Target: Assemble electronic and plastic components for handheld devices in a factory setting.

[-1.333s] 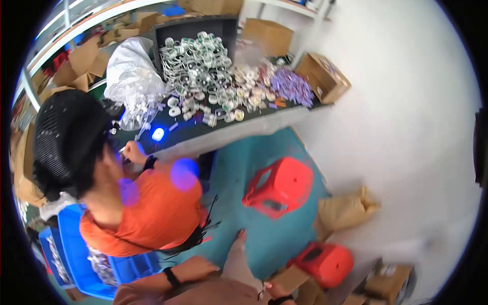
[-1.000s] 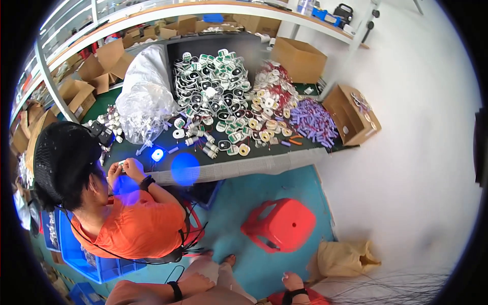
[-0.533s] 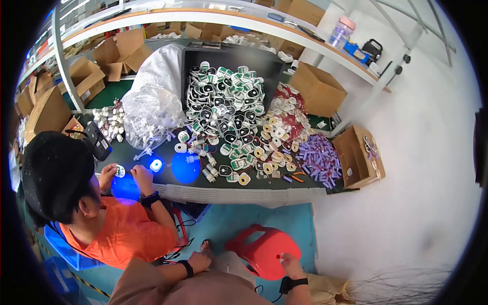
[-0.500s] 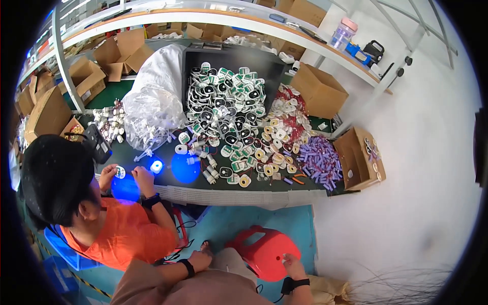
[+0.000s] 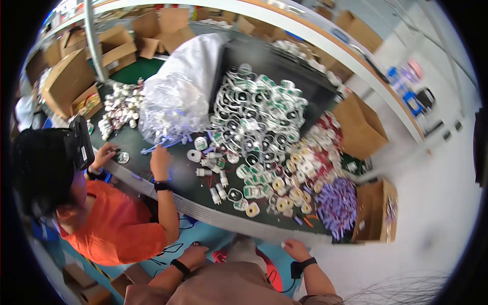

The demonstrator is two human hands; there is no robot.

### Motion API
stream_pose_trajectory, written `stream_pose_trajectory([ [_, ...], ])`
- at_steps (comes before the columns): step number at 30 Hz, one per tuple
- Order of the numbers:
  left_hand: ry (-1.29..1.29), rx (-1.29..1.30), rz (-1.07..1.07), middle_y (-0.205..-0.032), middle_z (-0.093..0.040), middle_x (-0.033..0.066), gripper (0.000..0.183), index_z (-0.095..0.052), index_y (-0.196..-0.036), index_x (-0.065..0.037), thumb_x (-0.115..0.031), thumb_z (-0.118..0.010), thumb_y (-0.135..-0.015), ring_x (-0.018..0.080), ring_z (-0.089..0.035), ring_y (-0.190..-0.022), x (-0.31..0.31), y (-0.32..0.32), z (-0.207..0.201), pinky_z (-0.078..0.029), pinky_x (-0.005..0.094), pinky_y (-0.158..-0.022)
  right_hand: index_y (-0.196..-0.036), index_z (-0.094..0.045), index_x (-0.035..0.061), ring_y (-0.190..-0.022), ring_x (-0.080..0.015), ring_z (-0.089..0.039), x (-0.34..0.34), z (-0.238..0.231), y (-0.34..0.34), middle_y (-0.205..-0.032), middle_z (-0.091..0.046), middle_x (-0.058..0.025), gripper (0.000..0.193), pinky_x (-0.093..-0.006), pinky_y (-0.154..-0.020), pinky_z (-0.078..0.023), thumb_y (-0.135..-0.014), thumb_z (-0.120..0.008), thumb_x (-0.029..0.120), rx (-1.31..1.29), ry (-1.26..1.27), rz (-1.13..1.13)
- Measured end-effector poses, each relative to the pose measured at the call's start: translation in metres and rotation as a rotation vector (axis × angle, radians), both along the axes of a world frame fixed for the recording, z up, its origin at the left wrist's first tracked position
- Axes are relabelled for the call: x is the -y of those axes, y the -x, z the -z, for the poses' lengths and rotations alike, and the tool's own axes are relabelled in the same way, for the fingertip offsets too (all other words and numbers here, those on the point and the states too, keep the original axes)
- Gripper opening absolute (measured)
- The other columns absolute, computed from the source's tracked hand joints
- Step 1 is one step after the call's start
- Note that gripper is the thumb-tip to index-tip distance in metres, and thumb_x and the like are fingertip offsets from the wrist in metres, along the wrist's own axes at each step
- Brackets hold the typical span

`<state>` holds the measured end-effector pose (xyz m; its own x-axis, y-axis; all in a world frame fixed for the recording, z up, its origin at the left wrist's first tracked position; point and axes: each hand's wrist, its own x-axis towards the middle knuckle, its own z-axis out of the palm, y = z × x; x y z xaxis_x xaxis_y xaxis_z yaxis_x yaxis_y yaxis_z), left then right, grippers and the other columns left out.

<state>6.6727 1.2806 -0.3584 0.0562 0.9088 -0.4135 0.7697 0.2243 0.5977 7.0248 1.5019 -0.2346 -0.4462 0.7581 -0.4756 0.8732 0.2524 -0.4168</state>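
Low in the view, my left hand (image 5: 194,255) is closed in front of my body, short of the workbench, and whatever its fingers may hold is hidden. Over on the right, my right hand (image 5: 297,250) has its fingers pinched together near the bench's front edge. Something small and whitish shows at its fingertips, too small to name. Nearest on the bench are white-and-green circuit-board pieces (image 5: 251,192), white rings with yellow centres (image 5: 252,209) and a heap of purple cylindrical cells (image 5: 336,208). Neither hand touches them.
A co-worker in an orange shirt (image 5: 114,223) works at the left, hands over the bench (image 5: 173,175). Beyond lie a black bin (image 5: 317,94) spilling boards and a clear plastic bag (image 5: 175,101). An open cardboard box (image 5: 376,213) stands at the right end; a red stool (image 5: 274,277) is below.
The view has shifted and turned, bringing the bench nearer. My right hand is now higher, by the bench edge. The co-worker's right hand has moved toward the bag, and the blue glow is mostly gone.
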Motion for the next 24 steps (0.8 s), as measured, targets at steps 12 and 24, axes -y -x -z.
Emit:
stream_pose_trajectory([
  [12,0.221,0.161,-0.305,-0.089,-0.065,0.0162,0.031,-0.061,-0.106,-0.013,-0.024,-0.046,-0.081,0.0324,-0.065,-0.081,-0.079,-0.205,0.171,-0.051,0.0463,-0.068,-0.095,-0.057,-0.0049,-0.069,-0.0235,-0.059,-0.141,0.075,-0.072,-0.080,-0.061,-0.0139,0.037,-0.0397,-0.060,-0.048,-0.092,-0.048,0.031,-0.110,0.881,0.228],
  [24,0.127,-0.170,-0.297,-0.089,-0.065,0.0153,0.029,-0.065,-0.097,-0.007,-0.026,-0.047,-0.084,0.0311,-0.064,-0.079,-0.074,-0.196,0.155,-0.050,0.0444,-0.070,-0.094,-0.061,0.0008,-0.055,-0.0079,-0.060,-0.128,0.088,-0.101,-0.069,-0.064,-0.0037,0.018,-0.0180,-0.042,-0.040,-0.089,-0.050,0.013,-0.373,0.574,0.007],
])
